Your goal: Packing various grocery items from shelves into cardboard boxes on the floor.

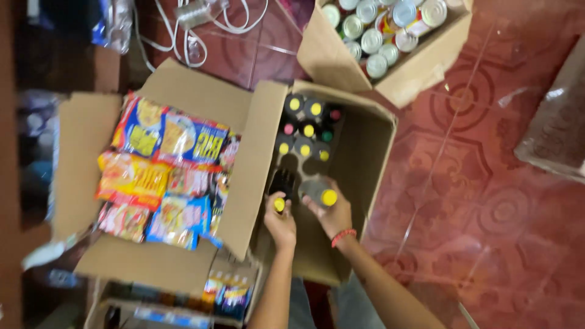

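Note:
My left hand (280, 220) is closed around a dark bottle with a yellow cap (280, 204), held inside an open cardboard box (365, 146). Just to its right, my right hand (332, 214), with a red band at the wrist, grips a second dark bottle with a yellow cap (328, 197). Both bottles are at the near end of the box. Several more dark bottles (306, 128) with yellow, pink and green caps stand upright at the box's far end.
An open carton (79, 152) full of colourful snack packets (164, 170) stands left of the bottle box. A box of tin cans (381, 36) sits at the top. White cables (201, 24) lie on the red patterned tile floor (475, 201). Another carton (183, 304) is below.

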